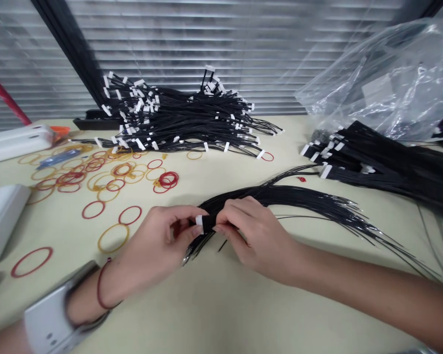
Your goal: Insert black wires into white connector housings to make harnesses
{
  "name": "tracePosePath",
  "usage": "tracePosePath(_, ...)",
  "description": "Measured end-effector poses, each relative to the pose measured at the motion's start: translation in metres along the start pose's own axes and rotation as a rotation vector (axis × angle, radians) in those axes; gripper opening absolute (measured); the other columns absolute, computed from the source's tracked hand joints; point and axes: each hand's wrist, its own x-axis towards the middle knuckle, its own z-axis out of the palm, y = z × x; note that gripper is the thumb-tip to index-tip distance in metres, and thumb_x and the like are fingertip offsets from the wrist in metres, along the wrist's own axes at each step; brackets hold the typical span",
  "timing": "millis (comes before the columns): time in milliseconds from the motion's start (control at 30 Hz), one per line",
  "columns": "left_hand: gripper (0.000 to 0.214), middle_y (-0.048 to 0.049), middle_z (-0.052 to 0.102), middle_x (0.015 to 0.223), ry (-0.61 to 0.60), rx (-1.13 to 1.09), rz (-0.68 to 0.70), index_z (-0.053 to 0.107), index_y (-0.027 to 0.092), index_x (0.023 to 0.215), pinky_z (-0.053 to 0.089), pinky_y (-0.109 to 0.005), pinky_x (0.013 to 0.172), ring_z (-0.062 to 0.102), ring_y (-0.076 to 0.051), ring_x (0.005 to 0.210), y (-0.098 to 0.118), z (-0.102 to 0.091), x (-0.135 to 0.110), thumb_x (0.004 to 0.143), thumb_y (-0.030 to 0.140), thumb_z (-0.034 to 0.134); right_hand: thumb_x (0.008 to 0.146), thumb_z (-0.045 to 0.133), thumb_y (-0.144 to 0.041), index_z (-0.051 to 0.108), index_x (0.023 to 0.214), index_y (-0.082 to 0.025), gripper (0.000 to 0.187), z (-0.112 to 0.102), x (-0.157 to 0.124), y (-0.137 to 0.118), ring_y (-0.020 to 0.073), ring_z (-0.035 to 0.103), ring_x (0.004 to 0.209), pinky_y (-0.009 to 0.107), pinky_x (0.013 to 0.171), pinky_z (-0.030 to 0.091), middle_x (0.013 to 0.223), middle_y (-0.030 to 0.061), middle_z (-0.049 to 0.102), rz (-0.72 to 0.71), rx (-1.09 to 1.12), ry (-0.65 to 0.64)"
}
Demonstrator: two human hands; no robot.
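Note:
A bundle of thin black wires (302,199) lies across the table in front of me, fanning out to the right. My left hand (153,250) and my right hand (253,233) both pinch the bundle near its left end, fingers closed around it. A small white tag (199,220) shows between my fingertips. A red rubber band seems to sit inside my left hand's fingers, partly hidden. On my left wrist I see a red string bracelet and a grey wrist device.
Red and yellow rubber bands (96,177) lie scattered at the left. A big pile of tagged black wires (180,118) sits at the back. More wire bundles (384,162) and a clear plastic bag (387,78) lie at the right. White boxes (0,216) stand at the left edge.

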Motion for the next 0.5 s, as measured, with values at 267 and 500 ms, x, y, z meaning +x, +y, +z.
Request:
tracePosePath(267, 0.021, 0.0, 0.064, 0.068, -0.085, -0.228, -0.037, 0.068, 0.017, 0.09, 0.043, -0.019, 0.053, 0.054, -0.013, 0.063, -0.004, -0.005, 0.006, 0.079, 0.027, 0.053, 0.086, 0.043, -0.017, 0.051, 0.078, -0.014, 0.012, 0.0, 0.001, 0.002, 0.0103, 0.046, 0.067, 0.024, 0.063, 0.035, 0.074, 0.0009, 0.055, 0.034, -0.046, 0.015)
tracePosePath(500, 0.018, 0.0003, 0.068, 0.079, -0.147, -0.444, -0.086, 0.068, 0.02, 0.092, 0.045, -0.02, 0.064, 0.057, -0.012, 0.072, -0.015, -0.013, 0.015, 0.078, 0.025, 0.059, 0.082, 0.051, -0.015, 0.055, 0.085, -0.011, 0.006, 0.003, 0.002, 0.012, 0.0134, 0.052, 0.072, 0.027, 0.065, 0.041, 0.081, 0.005, 0.058, -0.055, -0.189, 0.019)
